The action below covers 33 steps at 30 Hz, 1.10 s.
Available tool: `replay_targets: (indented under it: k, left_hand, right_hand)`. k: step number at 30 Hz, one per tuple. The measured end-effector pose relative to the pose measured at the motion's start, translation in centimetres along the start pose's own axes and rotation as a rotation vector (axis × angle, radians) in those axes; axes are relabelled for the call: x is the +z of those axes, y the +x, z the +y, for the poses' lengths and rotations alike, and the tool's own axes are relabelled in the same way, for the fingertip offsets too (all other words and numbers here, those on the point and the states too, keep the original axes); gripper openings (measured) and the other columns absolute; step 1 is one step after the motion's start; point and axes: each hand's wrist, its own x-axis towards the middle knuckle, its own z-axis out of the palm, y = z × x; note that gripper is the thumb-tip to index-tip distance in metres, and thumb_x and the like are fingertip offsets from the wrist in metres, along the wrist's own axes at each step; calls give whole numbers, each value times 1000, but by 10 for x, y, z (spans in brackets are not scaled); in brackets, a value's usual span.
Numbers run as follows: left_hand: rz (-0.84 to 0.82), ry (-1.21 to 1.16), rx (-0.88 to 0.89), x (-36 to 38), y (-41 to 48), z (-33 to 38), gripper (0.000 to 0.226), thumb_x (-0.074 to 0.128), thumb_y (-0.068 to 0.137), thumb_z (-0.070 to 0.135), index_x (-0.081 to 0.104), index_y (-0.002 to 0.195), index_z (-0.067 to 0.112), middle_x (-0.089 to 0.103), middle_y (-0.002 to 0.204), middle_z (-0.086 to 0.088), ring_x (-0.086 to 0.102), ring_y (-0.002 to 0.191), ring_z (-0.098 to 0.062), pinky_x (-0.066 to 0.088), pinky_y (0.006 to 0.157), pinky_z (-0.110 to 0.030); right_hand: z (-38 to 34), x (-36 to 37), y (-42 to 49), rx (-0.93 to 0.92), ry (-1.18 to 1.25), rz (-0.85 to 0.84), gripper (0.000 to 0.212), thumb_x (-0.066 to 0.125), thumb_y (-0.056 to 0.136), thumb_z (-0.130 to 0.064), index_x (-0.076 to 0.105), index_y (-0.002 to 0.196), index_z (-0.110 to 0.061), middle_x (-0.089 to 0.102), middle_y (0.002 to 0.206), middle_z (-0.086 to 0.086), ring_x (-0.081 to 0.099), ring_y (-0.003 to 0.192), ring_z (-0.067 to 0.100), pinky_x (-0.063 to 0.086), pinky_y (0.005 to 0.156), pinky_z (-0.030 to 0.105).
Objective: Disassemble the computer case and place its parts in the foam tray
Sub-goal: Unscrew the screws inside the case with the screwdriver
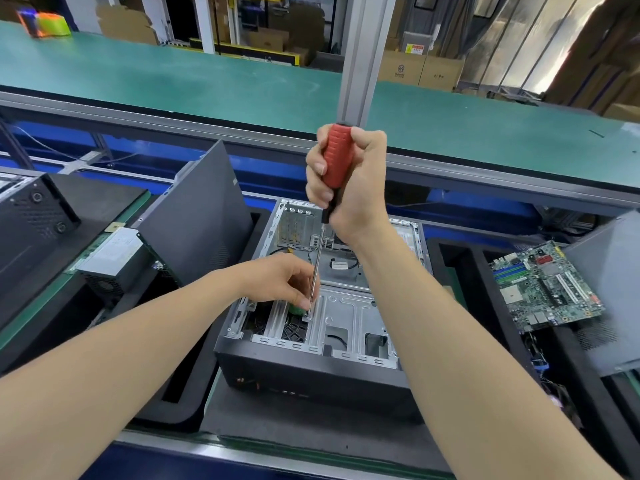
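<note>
screwdriver [333,161] upright in the opened computer case [311,372] at centre, right hand [349,178] clenched round its red handle, left hand [285,282] pinching the shaft low down. motherboard [547,289] already lies in the foam tray [462,268]; inner metalwork looks left to do.

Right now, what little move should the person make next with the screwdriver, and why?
Probably twist the screwdriver to start unscrewing. The right hand grips its red handle, the tip rests on the metal frame inside the computer case, and the left hand steadies the shaft low down, so it looks lined up.
</note>
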Motion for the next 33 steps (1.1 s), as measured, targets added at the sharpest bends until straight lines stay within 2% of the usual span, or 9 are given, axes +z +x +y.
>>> replay_targets:
  k: [6, 11, 14, 20, 24, 26, 28, 31, 33]
  left_hand:
    - [-42, 31, 56, 1, 0, 3, 24, 88, 79, 41, 72, 93, 31, 77, 91, 8, 74, 85, -13, 60, 82, -27]
    - [5, 106, 93, 5, -4, 7, 13, 86, 81, 39, 77, 90, 34, 76, 87, 13, 72, 79, -10, 60, 78, -28]
    - [47, 133, 115, 9, -8, 12, 8, 85, 82, 30, 78, 85, 28, 74, 77, 15, 69, 69, -7, 57, 68, -23]
    - [33, 206, 85, 10, -4, 16, 12, 84, 80, 23, 73, 81, 24, 67, 66, 17, 61, 60, -1, 46, 61, -12]
    - [-2, 276, 68, -3, 2, 23, 57, 90, 74, 41, 63, 123, 30, 64, 123, 6, 60, 112, -11, 50, 98, -34]
    - [-63, 390, 17, -7, 4, 22, 97, 89, 71, 54, 36, 151, 38, 38, 151, 1, 38, 138, -20, 33, 117, -42]
    - [-154, 500, -77, -9, 8, 19, 106, 85, 74, 53, 18, 156, 49, 37, 149, -1, 36, 132, -22, 28, 117, -45]
    - [-213, 181, -198, -5, 12, 17, 82, 68, 82, 22, 34, 153, 45, 60, 117, 2, 55, 103, -14, 42, 103, -41]
    - [-93, 8, -279, -2, 20, 14, 51, 57, 93, 17, 54, 142, 29, 62, 133, -3, 60, 118, -21, 48, 96, -36]
  right_hand:
    - [5, 5, -2, 90, -74, -351, 36, 60, 99, -23, 36, 73, -20, 30, 54, -5, 23, 38, 10, 22, 41, 17]
    - [4, 6, -2, 254, 155, -625, 31, 77, 90, -20, 47, 90, -15, 32, 54, -4, 26, 38, 7, 22, 39, 18]
    - [1, 11, -6, 157, -44, -450, 22, 65, 99, -14, 43, 100, -15, 40, 61, 2, 32, 43, 16, 28, 45, 29]
    - [-9, 32, -8, -54, -442, 339, 13, 66, 85, -10, 58, 75, -11, 56, 68, 8, 47, 55, 22, 45, 54, 35]
    - [6, 48, -12, -155, -570, 538, 34, 73, 89, -15, 47, 67, -15, 45, 63, 7, 38, 63, 25, 36, 61, 43]
    - [7, 46, -13, -152, -560, 401, 39, 76, 93, -19, 47, 69, -10, 41, 59, 9, 36, 55, 24, 36, 55, 38]
    - [3, 37, -11, -61, -461, 100, 36, 71, 96, -17, 46, 71, -10, 36, 53, 5, 29, 43, 20, 30, 45, 26]
    - [-2, 21, -10, 144, -164, -384, 24, 72, 91, -13, 48, 89, -14, 33, 50, -2, 24, 38, 11, 23, 42, 19]
    - [-1, 11, -8, 240, 49, -606, 41, 79, 87, -11, 41, 100, -13, 40, 52, -4, 28, 37, 9, 22, 40, 18]
